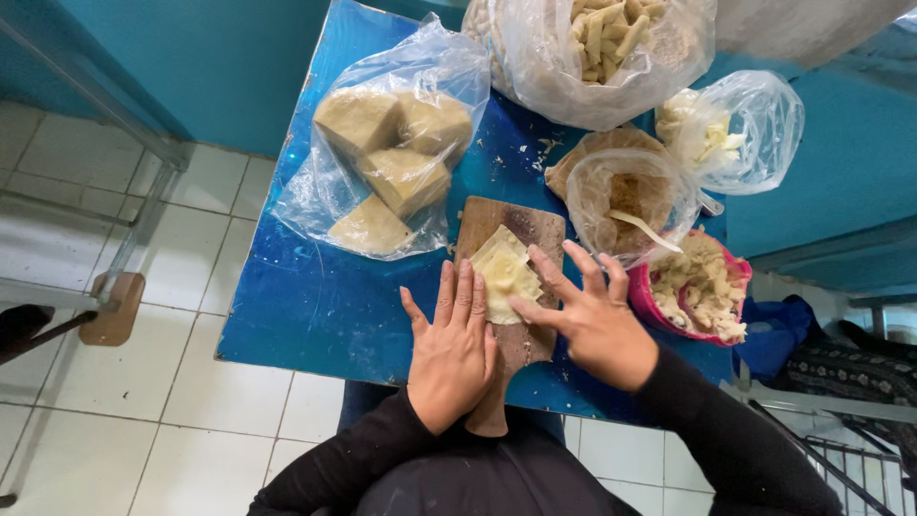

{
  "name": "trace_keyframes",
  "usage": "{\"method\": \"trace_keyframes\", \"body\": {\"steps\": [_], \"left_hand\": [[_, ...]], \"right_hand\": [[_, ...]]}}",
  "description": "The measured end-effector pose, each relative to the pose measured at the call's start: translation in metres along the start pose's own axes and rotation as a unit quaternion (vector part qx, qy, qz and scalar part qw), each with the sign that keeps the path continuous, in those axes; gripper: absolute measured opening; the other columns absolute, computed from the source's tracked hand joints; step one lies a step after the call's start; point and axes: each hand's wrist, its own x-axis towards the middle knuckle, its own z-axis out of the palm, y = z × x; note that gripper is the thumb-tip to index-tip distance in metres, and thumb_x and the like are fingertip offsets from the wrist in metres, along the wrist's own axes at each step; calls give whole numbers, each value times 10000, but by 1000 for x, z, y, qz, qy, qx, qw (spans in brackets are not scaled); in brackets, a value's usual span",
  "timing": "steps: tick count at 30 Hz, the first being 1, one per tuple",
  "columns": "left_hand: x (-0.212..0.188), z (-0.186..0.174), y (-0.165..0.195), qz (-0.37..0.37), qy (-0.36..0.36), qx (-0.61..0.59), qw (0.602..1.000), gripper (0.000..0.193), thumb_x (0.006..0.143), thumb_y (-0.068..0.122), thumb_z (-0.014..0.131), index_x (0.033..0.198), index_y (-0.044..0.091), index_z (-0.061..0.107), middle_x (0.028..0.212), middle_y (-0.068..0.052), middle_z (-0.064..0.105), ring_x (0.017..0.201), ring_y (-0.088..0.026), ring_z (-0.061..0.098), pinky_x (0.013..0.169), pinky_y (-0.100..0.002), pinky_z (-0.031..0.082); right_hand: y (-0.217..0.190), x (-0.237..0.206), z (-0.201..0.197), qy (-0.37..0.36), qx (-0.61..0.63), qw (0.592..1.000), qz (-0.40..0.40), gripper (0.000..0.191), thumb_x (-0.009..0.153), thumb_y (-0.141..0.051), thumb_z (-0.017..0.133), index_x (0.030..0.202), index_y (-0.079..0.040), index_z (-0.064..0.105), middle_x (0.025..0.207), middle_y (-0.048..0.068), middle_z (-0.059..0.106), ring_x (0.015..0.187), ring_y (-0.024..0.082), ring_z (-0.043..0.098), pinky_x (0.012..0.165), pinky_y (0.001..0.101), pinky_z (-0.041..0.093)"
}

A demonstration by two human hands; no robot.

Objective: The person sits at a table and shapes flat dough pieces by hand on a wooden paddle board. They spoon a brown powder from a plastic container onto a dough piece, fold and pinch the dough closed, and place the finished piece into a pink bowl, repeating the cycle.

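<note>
Black sleeves (401,459) fill the bottom of the view, and from them both hands reach onto a wooden board (516,287) lying on a blue table (315,306). On the board sits a pale sheet of dough (503,272), folded into a rough square. The left hand (451,349) lies flat with its fingers straight and together, the fingertips pressing the sheet's left edge — it grips nothing. The right hand (587,320) is spread wide, unclenched, its thumb and forefinger resting on the sheet's right edge.

Beyond the board, to the left, an open plastic bag (330,191) holds tan blocks of dough (396,153). To the right stand a bag-lined bowl of brown filling (626,196) with a spoon in it, a pink bowl of crumbled white pieces (702,287), and at the table's far edge a large bag of rolled sticks (602,38) — beside it a smaller bag (735,129) with pale scraps.
</note>
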Motion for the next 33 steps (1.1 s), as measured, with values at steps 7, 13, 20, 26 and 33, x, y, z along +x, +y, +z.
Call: {"method": "trace_keyframes", "body": {"steps": [7, 13, 20, 26, 33], "left_hand": [[0, 2, -3, 1, 2, 14, 1000, 666, 971, 262, 477, 1529, -89, 377, 1661, -230, 276, 1576, -375, 151, 1154, -761, -37], [-1, 4, -5, 1, -1, 14, 1000, 677, 967, 259, 482, 1537, -88, 373, 1668, -231, 264, 1577, -376, 149, 1149, -765, -44], [1, 8, -7, -1, -4, 15, 1000, 685, 958, 256, 503, 1535, -83, 358, 1667, -238, 261, 1577, -386, 157, 1143, -772, -43], [3, 12, -7, -2, -13, 14, 1000, 725, 949, 261, 520, 1547, -102, 328, 1665, -249, 253, 1576, -396, 144, 1139, -777, -41], [11, 17, -12, 6, -14, 5, 1000, 740, 955, 271, 509, 1552, -115, 302, 1665, -275, 229, 1574, -412, 121, 1128, -784, -48]], "right_hand": [[-14, 16, 15, 72, 28, 997, 16, 555, 844, -169, 653, 1385, -294, 639, 1656, 124, 332, 1454, 410, 279, 1127, 594, 147], [-7, 24, 21, 76, -202, 973, 83, 509, 959, -206, 593, 1460, -298, 604, 1696, 92, 330, 1524, 357, 268, 1194, 577, 131], [-21, 18, 26, 61, 52, 997, 9, 672, 839, -75, 610, 1460, -331, 596, 1666, 148, 302, 1469, 419, 244, 1128, 594, 119], [6, -8, -3, 41, 133, 989, 58, 572, 665, -17, 609, 1106, -354, 746, 1551, 81, 473, 1413, 377, 364, 1089, 528, 205], [57, -31, -35, 123, -60, 957, 257, 268, 853, -223, 746, 1113, -160, 725, 1143, 35, 658, 1091, 301, 577, 880, 471, 414]]}}
